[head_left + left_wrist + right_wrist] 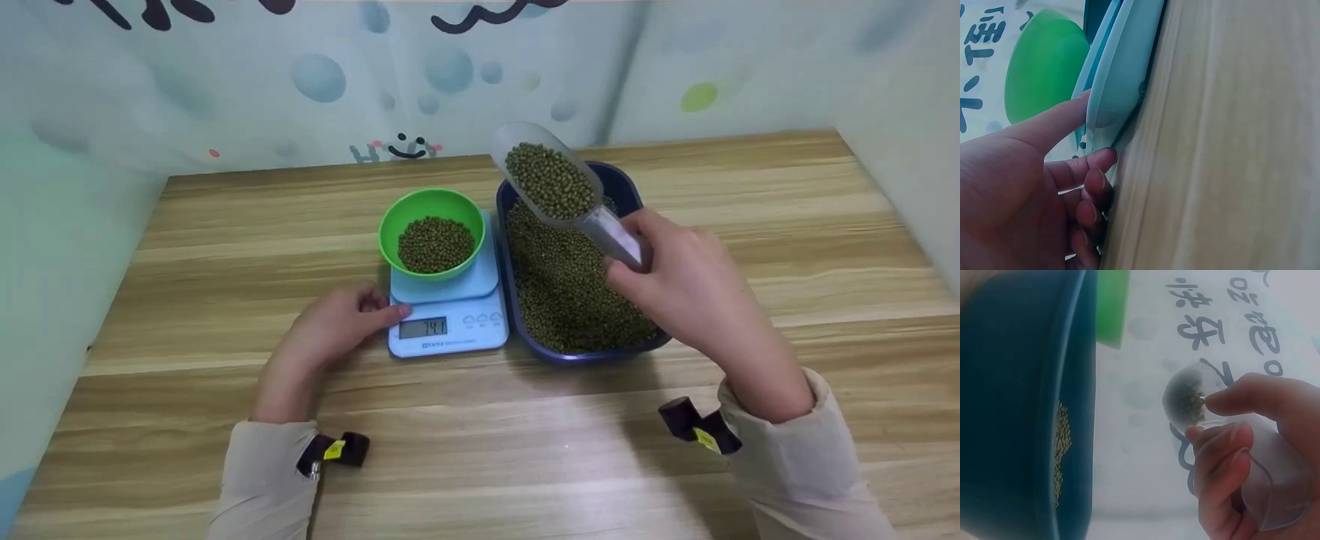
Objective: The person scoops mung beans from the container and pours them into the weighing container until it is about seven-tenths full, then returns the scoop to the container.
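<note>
My right hand (686, 277) grips the handle of a clear plastic scoop (619, 238) heaped with small green beans that look like mung beans (551, 180). The scoop is held above the far part of a dark blue tub (574, 358) of the same beans. On the light blue kitchen scale (450, 341) stands a green bowl (390, 240) partly filled with beans. My left hand (330, 326) pinches the scale's near left edge, thumb on top beside the display and index finger (1103, 159) at the rim below. The display shows the digits 741; any decimal point is hard to make out.
Tub and scale stand side by side on a wood-grain table (225, 315). Behind them rises a pale patterned backdrop (375, 67), with side walls to the left and right. Dark wrist cameras (341, 450) are strapped at both sleeves.
</note>
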Demonstrator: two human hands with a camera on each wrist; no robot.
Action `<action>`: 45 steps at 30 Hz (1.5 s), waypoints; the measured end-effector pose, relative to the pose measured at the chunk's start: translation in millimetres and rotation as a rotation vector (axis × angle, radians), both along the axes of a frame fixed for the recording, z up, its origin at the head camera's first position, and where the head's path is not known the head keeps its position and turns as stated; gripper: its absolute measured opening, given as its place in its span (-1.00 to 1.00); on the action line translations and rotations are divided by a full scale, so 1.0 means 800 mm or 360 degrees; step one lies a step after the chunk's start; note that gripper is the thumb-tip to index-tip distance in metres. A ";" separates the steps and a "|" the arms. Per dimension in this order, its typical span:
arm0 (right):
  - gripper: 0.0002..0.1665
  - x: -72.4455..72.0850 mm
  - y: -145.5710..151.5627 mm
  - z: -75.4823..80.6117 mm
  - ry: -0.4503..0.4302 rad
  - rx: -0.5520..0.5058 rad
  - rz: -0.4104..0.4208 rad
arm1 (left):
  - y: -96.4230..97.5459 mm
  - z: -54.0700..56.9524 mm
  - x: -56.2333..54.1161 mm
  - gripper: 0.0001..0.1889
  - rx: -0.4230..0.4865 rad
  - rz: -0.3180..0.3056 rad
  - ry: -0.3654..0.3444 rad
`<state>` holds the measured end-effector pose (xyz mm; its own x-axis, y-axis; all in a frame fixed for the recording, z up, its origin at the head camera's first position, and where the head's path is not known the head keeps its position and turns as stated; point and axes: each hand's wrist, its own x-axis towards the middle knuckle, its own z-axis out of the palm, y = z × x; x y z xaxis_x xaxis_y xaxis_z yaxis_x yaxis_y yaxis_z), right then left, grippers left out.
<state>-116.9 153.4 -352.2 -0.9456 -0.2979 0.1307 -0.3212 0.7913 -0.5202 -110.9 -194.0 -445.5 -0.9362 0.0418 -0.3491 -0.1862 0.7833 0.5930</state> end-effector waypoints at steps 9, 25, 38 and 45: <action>-0.60 0.006 -0.022 0.002 -0.0110 -0.0030 0.0106 | 0.000 -0.005 0.002 -0.44 -0.0024 0.0002 0.0024; -0.69 0.000 -0.053 0.028 -0.0028 -0.0123 0.0187 | 0.015 -0.020 -0.003 -0.48 0.0014 0.0013 0.0022; -0.89 -0.007 -0.044 0.036 0.0111 -0.0045 0.0129 | 0.006 -0.005 -0.001 -0.45 0.0004 0.0033 0.0011; -0.89 -0.007 -0.048 0.042 0.0130 0.0001 0.0113 | 0.000 0.000 -0.001 -0.45 -0.0014 0.0007 0.0024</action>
